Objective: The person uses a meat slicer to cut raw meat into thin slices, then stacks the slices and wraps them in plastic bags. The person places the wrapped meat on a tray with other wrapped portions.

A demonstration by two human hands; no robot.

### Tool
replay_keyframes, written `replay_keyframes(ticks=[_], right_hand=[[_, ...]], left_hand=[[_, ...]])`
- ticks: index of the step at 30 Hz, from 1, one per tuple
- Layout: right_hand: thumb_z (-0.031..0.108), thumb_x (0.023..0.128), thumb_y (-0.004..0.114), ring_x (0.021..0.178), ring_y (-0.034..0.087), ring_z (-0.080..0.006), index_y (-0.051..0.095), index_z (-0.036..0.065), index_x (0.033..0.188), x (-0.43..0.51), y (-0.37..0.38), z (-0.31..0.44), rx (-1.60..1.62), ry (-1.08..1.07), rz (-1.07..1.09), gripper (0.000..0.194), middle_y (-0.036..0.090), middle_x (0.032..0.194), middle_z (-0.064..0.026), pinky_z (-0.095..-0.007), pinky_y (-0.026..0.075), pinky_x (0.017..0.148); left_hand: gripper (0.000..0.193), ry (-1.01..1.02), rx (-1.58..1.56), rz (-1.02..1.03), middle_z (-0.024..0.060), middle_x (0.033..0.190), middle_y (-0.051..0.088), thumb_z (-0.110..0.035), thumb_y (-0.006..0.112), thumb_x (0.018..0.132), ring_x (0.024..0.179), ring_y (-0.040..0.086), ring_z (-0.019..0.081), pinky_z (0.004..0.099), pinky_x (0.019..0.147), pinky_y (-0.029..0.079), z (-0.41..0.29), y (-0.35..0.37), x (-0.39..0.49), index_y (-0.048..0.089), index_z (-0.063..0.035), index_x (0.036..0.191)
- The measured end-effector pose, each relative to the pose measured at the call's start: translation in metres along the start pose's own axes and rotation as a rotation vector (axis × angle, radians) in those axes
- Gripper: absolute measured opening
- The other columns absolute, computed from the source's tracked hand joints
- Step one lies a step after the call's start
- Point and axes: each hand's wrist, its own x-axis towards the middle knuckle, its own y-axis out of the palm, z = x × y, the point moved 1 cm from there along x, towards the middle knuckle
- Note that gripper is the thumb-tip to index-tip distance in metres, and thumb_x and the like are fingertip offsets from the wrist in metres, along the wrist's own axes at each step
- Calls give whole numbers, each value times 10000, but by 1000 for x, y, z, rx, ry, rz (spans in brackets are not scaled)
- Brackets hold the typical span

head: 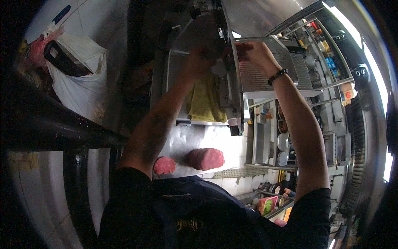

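Observation:
At a metal meat slicer with a ribbed plate (259, 73), my right hand (261, 51) reaches over the upright metal edge. Its fingers close around dark red raw meat (241, 51); the meat's full shape is hidden. My left hand (202, 57) is in deep shadow on the other side of that edge, above the slicer's metal base, and its fingers are too dark to read. Below it a yellow-green cloth (206, 101) lies draped on the base. Nearer my body, a large block of raw meat (206, 158) and a smaller round piece of meat (164, 165) rest on the steel counter (183, 140).
To the left hangs a white plastic bag (79, 88) with a dark-handled object in it. On the right, metal shelves (267, 149) hold stacked dishes and containers. Farther down, a pink-rimmed tub (267, 205) holds green food, and another person's hand (288, 192) shows beside it.

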Motion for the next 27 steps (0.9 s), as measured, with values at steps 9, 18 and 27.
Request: replay_keyframes(ticks=[9,18,27], right_hand=[[220,954,718,832,726,-116,723,28,1171,7,-3,-5,-265,-230,-11,290,751,967,-65,-263,610,728],[10,924,648,821,730,-124,783,42,1034,11,9,18,352,-79,18,177,774,926,-88,-270,595,734],[20,967,627,900,751,-197,710,14,1195,11,7,38,199,53,-10,242,754,1017,-126,-319,639,814]], left_hand=[[363,-26,-150,72,182,1111,722,-288,722,910,1021,706,300,408,902,543,14,49,29,688,-25,1158],[272,-101,-338,56,162,1056,740,-211,633,961,985,710,253,379,880,530,23,36,27,714,-21,1137],[195,-31,-254,14,114,1012,738,-184,637,954,942,698,216,357,859,534,23,19,31,723,-34,1044]])
